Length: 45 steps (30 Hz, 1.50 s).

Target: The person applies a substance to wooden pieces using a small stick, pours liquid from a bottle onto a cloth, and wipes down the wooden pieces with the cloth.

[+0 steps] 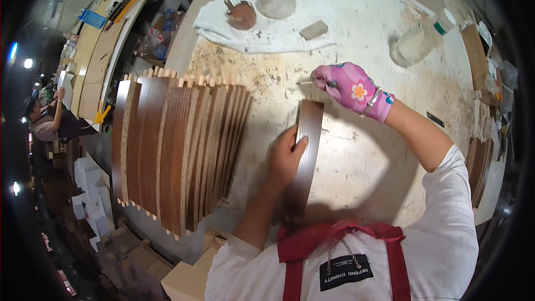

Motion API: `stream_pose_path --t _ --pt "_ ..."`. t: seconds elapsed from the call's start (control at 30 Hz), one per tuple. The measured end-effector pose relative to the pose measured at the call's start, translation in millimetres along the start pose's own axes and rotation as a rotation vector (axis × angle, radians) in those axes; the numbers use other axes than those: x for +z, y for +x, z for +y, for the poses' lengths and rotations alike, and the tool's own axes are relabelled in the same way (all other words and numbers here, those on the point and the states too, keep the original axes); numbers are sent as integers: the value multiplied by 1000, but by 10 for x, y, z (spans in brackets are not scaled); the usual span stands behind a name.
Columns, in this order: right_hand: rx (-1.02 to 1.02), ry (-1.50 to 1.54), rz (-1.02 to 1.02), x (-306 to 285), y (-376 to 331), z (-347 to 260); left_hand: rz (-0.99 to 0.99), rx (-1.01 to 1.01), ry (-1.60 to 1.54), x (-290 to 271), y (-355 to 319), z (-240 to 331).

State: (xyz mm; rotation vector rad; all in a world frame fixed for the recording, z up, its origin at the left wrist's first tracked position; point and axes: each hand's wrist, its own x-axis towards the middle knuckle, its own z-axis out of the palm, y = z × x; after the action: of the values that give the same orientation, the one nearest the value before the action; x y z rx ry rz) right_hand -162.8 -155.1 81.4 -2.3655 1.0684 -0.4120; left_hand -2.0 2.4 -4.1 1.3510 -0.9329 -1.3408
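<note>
My bare left hand (285, 159) grips a narrow dark brown wood-grain board (310, 134) by its edge, thumb on the face. The board's lower end runs down toward my apron. Just beyond its far end is my right hand (348, 85), in a pink flowered glove. Its fingers are closed around a thin pale stick (305, 82) whose tip points left; the glove hides most of it. To the left stands a row of similar brown boards (181, 150), packed face to face, with wooden dowels (161, 72) sticking out of their ends.
At the back, a white cloth (223, 36) bears a clear jug (277, 3) with a blue cap, a stained brown pot (242, 15) and a grey block (314, 30). A green-capped bottle (418, 42) lies tilted at right. Another person (50, 120) works far left.
</note>
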Motion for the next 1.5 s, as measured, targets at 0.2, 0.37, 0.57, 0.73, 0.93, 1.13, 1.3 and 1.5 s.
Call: stream_pose_path --t 0.2,0.37,0.57,0.73,0.93,1.13,1.3,1.5 --pt "-69 -43 233 -254 1086 240 5 34 281 10 -56 -42" --pt "-39 -337 159 -178 1924 -11 36 226 479 2 -56 80" --pt "-130 -758 100 147 2382 -134 39 140 375 23 -75 -73" --pt "-41 -455 184 24 2358 -36 3 117 442 1 -75 82" --pt "-40 -291 228 118 2269 150 46 164 400 7 -76 15" --pt "-76 -429 124 -59 2226 -36 35 165 459 2 -73 132" --pt "-122 -514 73 -96 2166 -25 42 173 444 21 -92 110" --pt "-67 -422 148 -91 2052 165 55 201 436 49 -43 -4"
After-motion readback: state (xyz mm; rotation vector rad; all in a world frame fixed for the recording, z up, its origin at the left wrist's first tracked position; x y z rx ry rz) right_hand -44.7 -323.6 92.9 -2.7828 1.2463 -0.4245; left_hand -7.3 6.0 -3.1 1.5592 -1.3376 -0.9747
